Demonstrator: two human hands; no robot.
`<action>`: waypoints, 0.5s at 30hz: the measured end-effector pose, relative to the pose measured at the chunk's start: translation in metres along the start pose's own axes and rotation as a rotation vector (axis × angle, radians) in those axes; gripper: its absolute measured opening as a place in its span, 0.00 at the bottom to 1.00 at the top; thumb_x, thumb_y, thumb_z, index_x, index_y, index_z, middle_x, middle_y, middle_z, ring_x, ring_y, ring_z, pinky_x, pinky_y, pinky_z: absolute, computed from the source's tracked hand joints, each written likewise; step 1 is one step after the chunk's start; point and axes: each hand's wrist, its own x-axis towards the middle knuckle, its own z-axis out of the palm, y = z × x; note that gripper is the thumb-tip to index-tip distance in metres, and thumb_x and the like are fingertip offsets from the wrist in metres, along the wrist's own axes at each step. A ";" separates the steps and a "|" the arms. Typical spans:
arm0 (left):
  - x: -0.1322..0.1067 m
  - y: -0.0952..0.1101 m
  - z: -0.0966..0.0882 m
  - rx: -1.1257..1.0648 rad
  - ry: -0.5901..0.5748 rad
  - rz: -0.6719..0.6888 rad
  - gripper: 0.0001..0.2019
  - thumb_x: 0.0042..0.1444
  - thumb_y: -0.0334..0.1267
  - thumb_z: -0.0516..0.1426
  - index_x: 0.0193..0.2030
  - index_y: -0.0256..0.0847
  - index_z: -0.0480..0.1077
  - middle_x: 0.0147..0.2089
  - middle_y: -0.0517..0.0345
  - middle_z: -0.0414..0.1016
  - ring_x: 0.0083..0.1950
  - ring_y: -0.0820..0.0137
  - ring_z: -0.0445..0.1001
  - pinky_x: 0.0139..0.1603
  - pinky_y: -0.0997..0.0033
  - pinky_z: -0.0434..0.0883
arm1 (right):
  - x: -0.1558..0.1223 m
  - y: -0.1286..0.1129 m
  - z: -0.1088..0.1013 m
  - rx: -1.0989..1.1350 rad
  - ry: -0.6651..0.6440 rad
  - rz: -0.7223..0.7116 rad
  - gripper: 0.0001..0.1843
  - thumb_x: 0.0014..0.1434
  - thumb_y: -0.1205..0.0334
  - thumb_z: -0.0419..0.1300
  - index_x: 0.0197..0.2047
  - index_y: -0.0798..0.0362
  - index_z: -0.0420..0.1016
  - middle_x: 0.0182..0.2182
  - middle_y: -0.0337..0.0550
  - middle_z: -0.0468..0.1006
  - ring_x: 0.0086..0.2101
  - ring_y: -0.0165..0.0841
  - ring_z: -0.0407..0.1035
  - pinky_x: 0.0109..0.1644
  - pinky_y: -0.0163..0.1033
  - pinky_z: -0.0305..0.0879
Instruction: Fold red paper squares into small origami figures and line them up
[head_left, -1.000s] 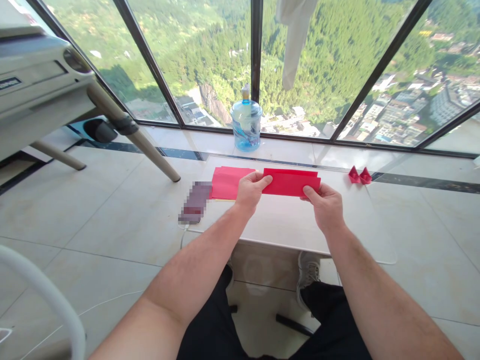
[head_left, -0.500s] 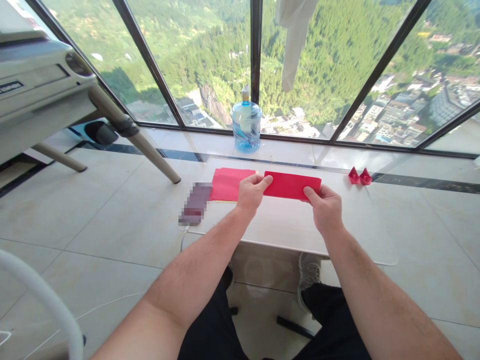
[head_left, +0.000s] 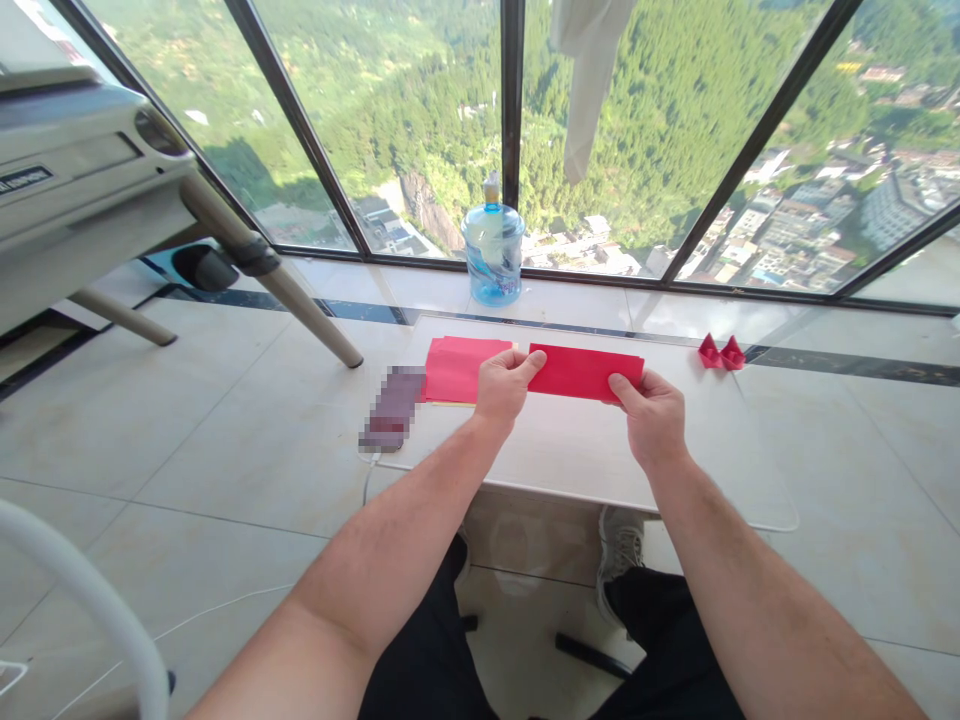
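A strip of folded red paper (head_left: 574,370) is held level above the white table (head_left: 570,455), stretched between both hands. My left hand (head_left: 504,385) pinches its left end, thumb on top. At the right end, my right hand (head_left: 651,410) grips it with the thumb on top and the fingers underneath. A stack of red paper sheets (head_left: 454,368) lies to the left, partly hidden behind my left hand. Two small folded red paper shapes (head_left: 721,352) stand side by side at the table's far right.
A blurred-out phone (head_left: 394,408) with a white cable lies at the table's left edge. Behind the table, a blue water jug (head_left: 493,255) stands by the window. A grey machine on legs (head_left: 90,170) is at left, and a white curved tube (head_left: 90,580) is at lower left.
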 end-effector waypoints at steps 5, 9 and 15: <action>0.000 0.000 0.000 0.000 0.004 -0.008 0.19 0.45 0.52 0.68 0.22 0.39 0.69 0.22 0.63 0.63 0.28 0.75 0.62 0.31 0.72 0.62 | 0.000 0.000 0.001 0.000 -0.004 -0.001 0.14 0.49 0.55 0.72 0.37 0.53 0.83 0.32 0.43 0.82 0.33 0.35 0.75 0.38 0.42 0.74; 0.001 -0.001 0.001 0.001 0.011 -0.012 0.20 0.45 0.52 0.68 0.22 0.39 0.68 0.22 0.63 0.63 0.27 0.75 0.62 0.30 0.72 0.61 | 0.001 0.002 0.000 0.000 0.009 -0.008 0.13 0.49 0.55 0.72 0.36 0.53 0.82 0.31 0.42 0.82 0.32 0.35 0.75 0.37 0.42 0.74; 0.002 -0.001 0.001 -0.001 0.013 -0.006 0.20 0.45 0.52 0.68 0.21 0.39 0.68 0.21 0.63 0.62 0.27 0.75 0.62 0.29 0.72 0.60 | 0.001 0.002 0.000 -0.005 0.007 -0.010 0.14 0.48 0.55 0.72 0.37 0.53 0.82 0.31 0.42 0.82 0.32 0.35 0.75 0.38 0.42 0.74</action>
